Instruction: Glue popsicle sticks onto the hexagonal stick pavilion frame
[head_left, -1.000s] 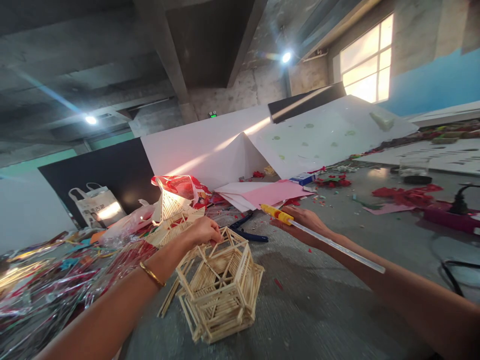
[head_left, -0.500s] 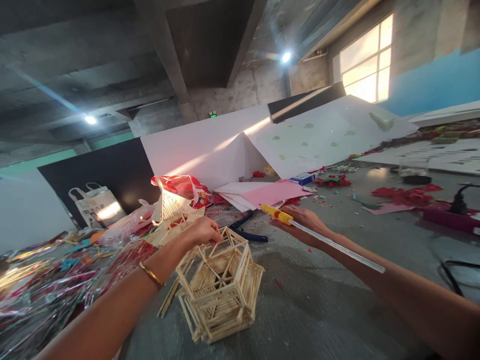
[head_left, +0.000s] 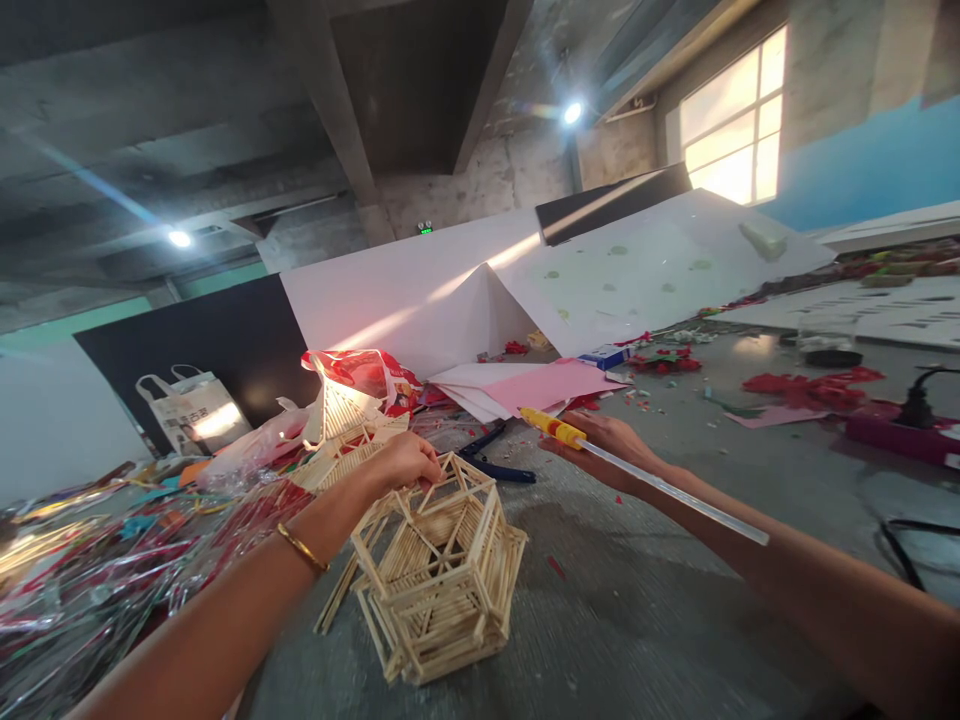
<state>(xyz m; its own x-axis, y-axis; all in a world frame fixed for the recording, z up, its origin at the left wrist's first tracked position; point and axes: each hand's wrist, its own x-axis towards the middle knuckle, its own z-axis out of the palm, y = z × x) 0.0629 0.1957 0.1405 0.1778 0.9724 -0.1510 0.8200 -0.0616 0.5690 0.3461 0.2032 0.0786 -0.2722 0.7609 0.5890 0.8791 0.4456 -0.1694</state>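
On the gray surface [head_left: 607,610]: a stick frame [head_left: 431,588] is standing, with a dark blue tool [head_left: 501,472] lying just beyond.
Left hand [head_left: 409,462]: fingers are bending at the frame's far rim; whether they are pinching it, I cannot tell.
Right hand [head_left: 613,438]: fingers are gripping a yellow glue gun [head_left: 553,428].

At 11 o'clock on the frame [head_left: 431,605], the left hand [head_left: 409,462] hides some rim; its exact hold there is unclear. The glue gun [head_left: 553,428] covers part of the right hand [head_left: 611,440]. The right edge crops the power strip [head_left: 885,432] at 3 o'clock. Plastic [head_left: 142,585] at 8 o'clock is blurred.
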